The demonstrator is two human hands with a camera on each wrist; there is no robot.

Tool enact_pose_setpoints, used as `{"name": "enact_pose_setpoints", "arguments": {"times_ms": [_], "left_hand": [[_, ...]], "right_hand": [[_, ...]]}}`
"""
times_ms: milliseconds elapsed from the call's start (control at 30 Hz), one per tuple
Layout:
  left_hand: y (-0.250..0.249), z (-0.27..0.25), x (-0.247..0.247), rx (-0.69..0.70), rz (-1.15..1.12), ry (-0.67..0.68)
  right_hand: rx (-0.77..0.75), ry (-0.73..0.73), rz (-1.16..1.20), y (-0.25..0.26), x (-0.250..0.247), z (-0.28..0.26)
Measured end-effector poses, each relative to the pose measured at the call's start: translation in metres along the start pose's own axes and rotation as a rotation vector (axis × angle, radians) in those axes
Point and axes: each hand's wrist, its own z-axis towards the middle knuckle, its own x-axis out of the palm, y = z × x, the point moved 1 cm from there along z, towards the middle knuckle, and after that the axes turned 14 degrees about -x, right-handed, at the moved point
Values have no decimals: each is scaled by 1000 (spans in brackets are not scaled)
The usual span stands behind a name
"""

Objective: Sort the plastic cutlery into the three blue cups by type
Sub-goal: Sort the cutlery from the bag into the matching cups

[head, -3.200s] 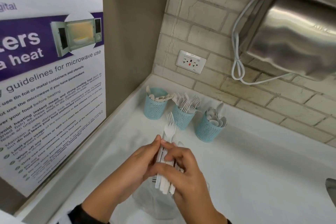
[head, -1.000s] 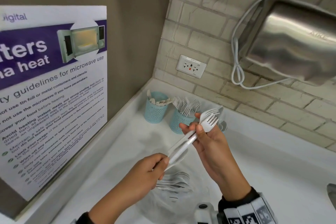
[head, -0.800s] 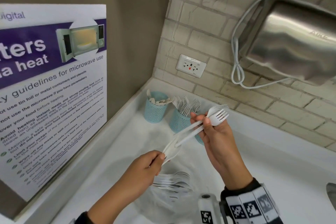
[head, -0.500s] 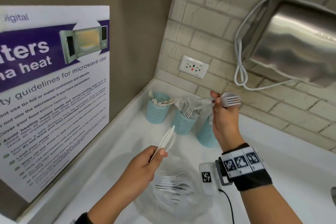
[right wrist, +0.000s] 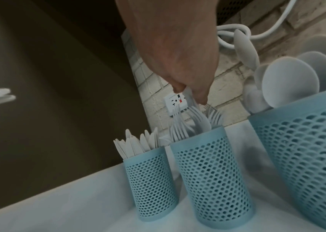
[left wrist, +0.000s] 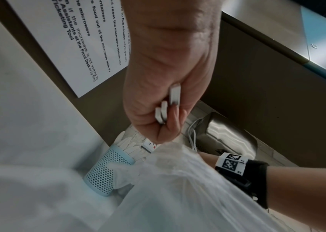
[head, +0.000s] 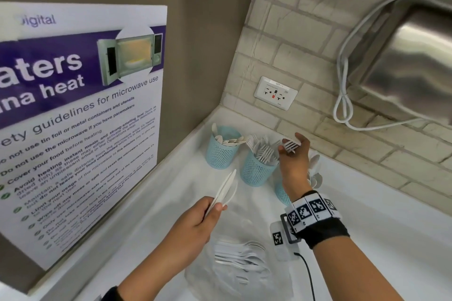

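Observation:
Three blue mesh cups stand in the counter's back corner. The left cup (head: 221,151) (right wrist: 150,172) holds knives and the middle cup (head: 256,170) (right wrist: 211,172) holds forks. The right cup (head: 281,194) (right wrist: 307,157) holds spoons and is partly behind my wrist. My right hand (head: 291,149) (right wrist: 190,92) pinches a few white forks (head: 289,145) by their heads, handles down over the middle cup. My left hand (head: 215,208) (left wrist: 164,113) grips white knives (head: 225,188) by the handles, blades pointing up, in front of the cups. More cutlery (head: 241,258) lies on a clear plastic bag near me.
A microwave poster (head: 80,115) leans along the left wall. On the brick back wall (head: 288,39) are a socket (head: 275,93) and a steel hand dryer (head: 403,68) with a looped white cord (head: 342,105). The white counter (head: 379,227) stretches to the right.
My right hand pulled the forks away from the left hand and carried them back to the middle cup. The left hand kept the knives and stayed in place.

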Motion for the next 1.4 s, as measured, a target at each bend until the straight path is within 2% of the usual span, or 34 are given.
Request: {"name": "enact_pose_setpoints", "arguments": {"times_ms": [167, 300, 467, 567, 667, 733, 867, 1000, 1100, 1167, 1267, 1400], "left_hand": [[0, 0, 3, -75, -26, 10], [-1, -1, 4, -53, -43, 8], [-6, -4, 4, 7, -77, -11], [-5, -6, 5, 22, -78, -17], [-7, -8, 8, 27, -77, -29], [-9, -10, 10, 22, -73, -25], [-11, -14, 11, 15, -72, -9], [-9, -12, 8, 8, -99, -16], [-8, -11, 8, 27, -97, -27], [-8, -11, 10, 37, -102, -27], [-7, -10, 12, 29, -116, -24], [-6, -7, 15, 18, -128, -8]], "right_hand": [[-16, 27, 70, 10, -6, -3], [-71, 79, 54, 31, -9, -21], [-119, 249, 87, 54, -16, -69], [-80, 382, 96, 65, -23, -94], [-24, 577, 51, 71, -27, -115], [-26, 642, 52, 70, -29, -124], [10, 525, 95, 62, -42, -120], [56, 245, 264, 62, -65, -98], [-73, 38, 209, 62, -92, -75], [-200, -72, 60, 61, -108, -63], [-347, -141, -166, 61, -121, -52], [-341, -113, -278, 40, -122, -35]]}}
